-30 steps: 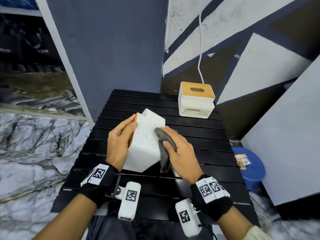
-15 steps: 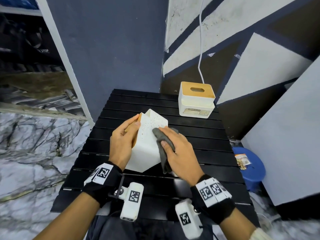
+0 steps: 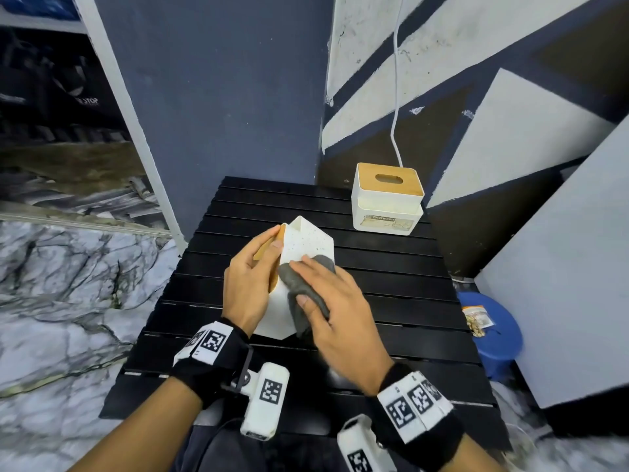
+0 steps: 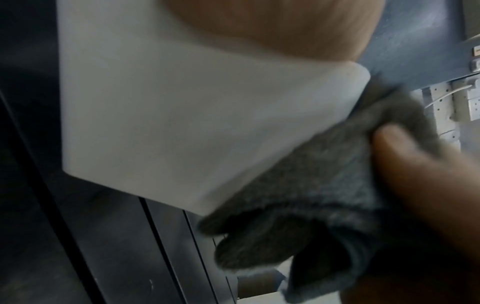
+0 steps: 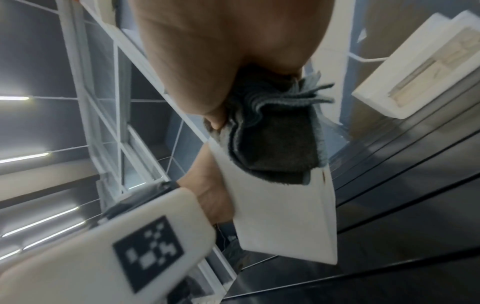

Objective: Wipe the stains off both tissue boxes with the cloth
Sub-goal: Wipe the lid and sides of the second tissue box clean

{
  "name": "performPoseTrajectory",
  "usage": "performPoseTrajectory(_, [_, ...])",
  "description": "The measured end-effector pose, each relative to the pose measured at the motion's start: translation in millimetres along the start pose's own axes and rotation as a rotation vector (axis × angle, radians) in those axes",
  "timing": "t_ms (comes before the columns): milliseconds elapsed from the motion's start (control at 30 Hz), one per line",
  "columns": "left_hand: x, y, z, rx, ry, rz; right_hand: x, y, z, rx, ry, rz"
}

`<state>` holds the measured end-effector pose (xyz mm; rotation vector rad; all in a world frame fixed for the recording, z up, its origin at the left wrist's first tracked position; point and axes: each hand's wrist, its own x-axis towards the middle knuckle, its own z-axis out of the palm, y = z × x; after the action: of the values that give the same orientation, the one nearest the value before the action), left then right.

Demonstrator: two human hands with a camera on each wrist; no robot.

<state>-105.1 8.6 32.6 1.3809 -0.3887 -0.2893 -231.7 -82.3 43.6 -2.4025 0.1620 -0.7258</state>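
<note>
A white speckled tissue box (image 3: 308, 245) with a wooden lid stands tilted on one corner on the black slatted table (image 3: 384, 287). My left hand (image 3: 258, 267) grips it by the lid side. My right hand (image 3: 320, 287) holds a folded grey cloth (image 3: 301, 284) and presses it against the box's upper face. The left wrist view shows the box's white side (image 4: 182, 123) with the cloth (image 4: 324, 195) at its edge. From the right wrist, the cloth (image 5: 275, 144) lies bunched on the box (image 5: 280, 222). A second white tissue box (image 3: 388, 202) with a wooden top stands upright at the table's back right.
A white cable (image 3: 396, 97) runs down the painted wall behind the second box. A blue stool (image 3: 493, 335) with a snack packet on it stands right of the table. A white panel (image 3: 561, 284) leans at the right. Marble floor (image 3: 68, 301) lies to the left.
My right hand has slid the cloth leftward across the box's face. The left hand and the box have shifted slightly up and right.
</note>
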Motion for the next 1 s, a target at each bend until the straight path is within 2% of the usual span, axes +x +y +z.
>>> performPoseTrajectory(100, [-1,3,2,-0.035,0.001,-0.014,6,-5,3,-0.005,-0.003,-0.061])
performPoseTrajectory(200, [0,2,0,0.007,0.020,-0.015,19,9,1,0.052,0.016,0.023])
performPoseTrajectory(333, [2,-1,-1,0.003,0.025,-0.024,8,24,-3,0.091,0.042,0.155])
performPoseTrajectory(433, [2,-2,-2,0.023,0.002,-0.014,-5,19,-1,0.054,0.013,0.121])
performPoseTrajectory(533, [0,-3,-3,0.033,-0.029,-0.012,5,17,-3,0.036,-0.021,0.107])
performPoseTrajectory(667, [1,-1,-2,0.035,-0.022,-0.025,29,36,-11,0.080,-0.019,0.201])
performPoseTrajectory(767, [1,-2,-2,0.038,-0.017,-0.018,19,43,-10,0.096,-0.019,0.276])
performPoseTrajectory(867, [1,-1,-2,0.037,-0.034,-0.016,7,29,-10,0.073,-0.034,0.215])
performPoseTrajectory(1000, [1,-1,1,0.055,-0.052,-0.020,28,32,-11,0.072,-0.039,0.194])
